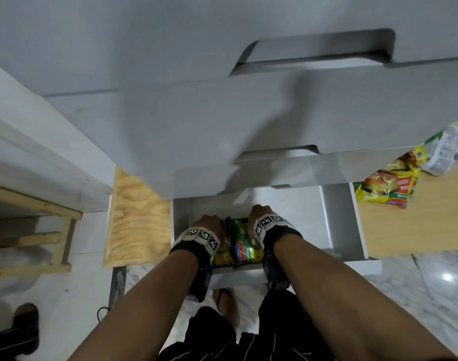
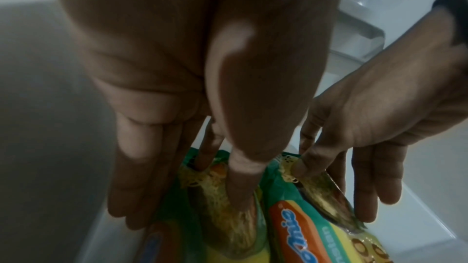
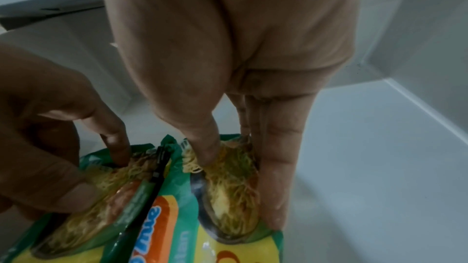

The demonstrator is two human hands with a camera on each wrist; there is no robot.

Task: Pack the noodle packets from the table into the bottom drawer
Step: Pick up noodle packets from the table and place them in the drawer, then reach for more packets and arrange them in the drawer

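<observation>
While each hand (image 1: 208, 225) (image 1: 260, 214) pinches one, two noodle packets (image 1: 242, 243) lie lengthwise front-to-back in the bottom drawer (image 1: 337, 220).

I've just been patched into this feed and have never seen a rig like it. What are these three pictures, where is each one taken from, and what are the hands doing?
No machine here: a person works bare-handed, wearing three cameras. The big picture comes from the head, looking down; the other two come from the wrists, looking along the fingers. The left hand and right hand reach into the open bottom drawer, each gripping a noodle packet: the left packet and the right packet, side by side and touching. The marked bands on the wrists belong to the rig. On the wooden table to the right, more packets wait.
</observation>
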